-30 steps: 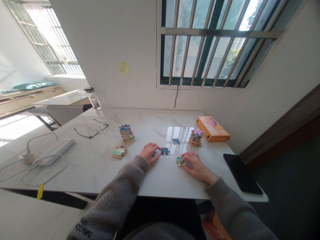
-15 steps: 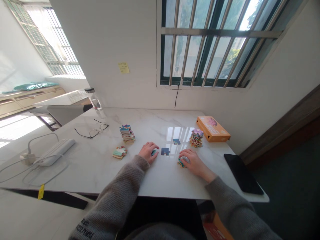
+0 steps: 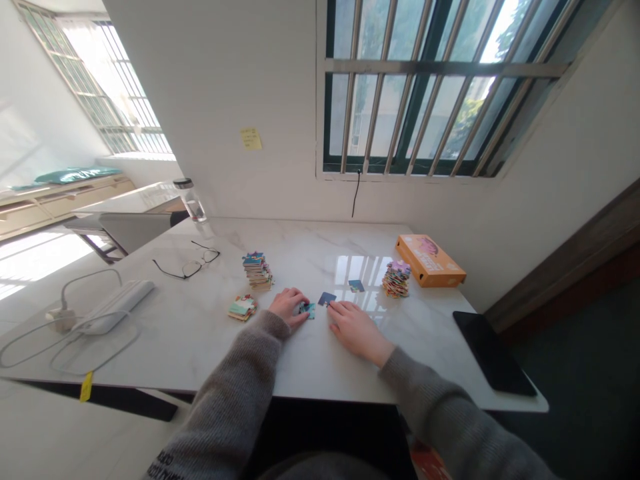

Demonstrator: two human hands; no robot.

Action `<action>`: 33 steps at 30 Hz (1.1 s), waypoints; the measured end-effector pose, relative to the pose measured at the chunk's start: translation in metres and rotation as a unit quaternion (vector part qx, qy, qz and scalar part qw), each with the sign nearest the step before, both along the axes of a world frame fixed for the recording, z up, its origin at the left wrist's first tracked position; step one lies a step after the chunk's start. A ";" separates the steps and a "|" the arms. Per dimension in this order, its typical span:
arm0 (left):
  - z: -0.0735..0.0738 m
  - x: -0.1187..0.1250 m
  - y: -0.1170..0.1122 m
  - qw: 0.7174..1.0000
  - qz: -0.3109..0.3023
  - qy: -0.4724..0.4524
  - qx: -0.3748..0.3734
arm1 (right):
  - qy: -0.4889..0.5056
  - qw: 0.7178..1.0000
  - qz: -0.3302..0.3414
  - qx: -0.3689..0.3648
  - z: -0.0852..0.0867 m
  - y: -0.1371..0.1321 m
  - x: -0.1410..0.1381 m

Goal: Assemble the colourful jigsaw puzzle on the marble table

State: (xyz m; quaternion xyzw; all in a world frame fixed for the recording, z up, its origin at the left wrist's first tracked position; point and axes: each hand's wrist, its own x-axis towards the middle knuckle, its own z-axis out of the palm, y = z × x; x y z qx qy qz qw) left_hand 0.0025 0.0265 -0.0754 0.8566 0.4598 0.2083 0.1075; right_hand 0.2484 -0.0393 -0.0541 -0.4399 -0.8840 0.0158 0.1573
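Note:
My left hand (image 3: 290, 307) is closed, thumb and fingers around a teal puzzle piece (image 3: 309, 311) low over the table. Just right of it lies a dark blue puzzle piece (image 3: 327, 298), turned at a slant. The fingertips of my right hand (image 3: 357, 331) close on that piece's near right edge; the palm hides whatever is beneath. A blue and green puzzle piece (image 3: 356, 286) rests alone further back. Left of my left hand stand a tall stack of puzzle pieces (image 3: 259, 272) and a low pile of puzzle pieces (image 3: 242, 307).
Another tall stack of puzzle pieces (image 3: 397, 279) stands at right beside an orange box (image 3: 431, 260). A black tablet (image 3: 493, 351) lies along the right edge. Glasses (image 3: 193, 267), a white power strip (image 3: 116, 308) with cables and a clear bottle (image 3: 192, 202) are at left.
My right hand has moved left from the small teal pieces to the dark blue piece, which has turned and shifted slightly. More of the teal piece shows at my left hand.

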 end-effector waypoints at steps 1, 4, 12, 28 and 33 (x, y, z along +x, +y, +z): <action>0.000 0.001 -0.001 1.000 -0.012 -0.001 -0.002 | 0.000 1.000 0.003 0.000 -0.001 0.005 -0.003; 0.000 0.003 -0.002 0.999 -0.052 -0.012 -0.010 | -0.003 1.000 0.026 -0.003 -0.003 0.028 -0.011; 0.001 0.008 -0.003 0.994 -0.100 -0.040 -0.018 | 0.020 0.998 0.049 -0.044 -0.001 0.071 -0.036; -0.011 0.024 0.000 0.997 0.046 0.058 0.022 | 0.042 0.999 -0.020 0.021 -0.010 0.046 0.032; -0.011 0.037 0.003 0.994 0.073 0.078 0.002 | 0.051 0.997 -0.059 0.027 -0.019 0.039 0.061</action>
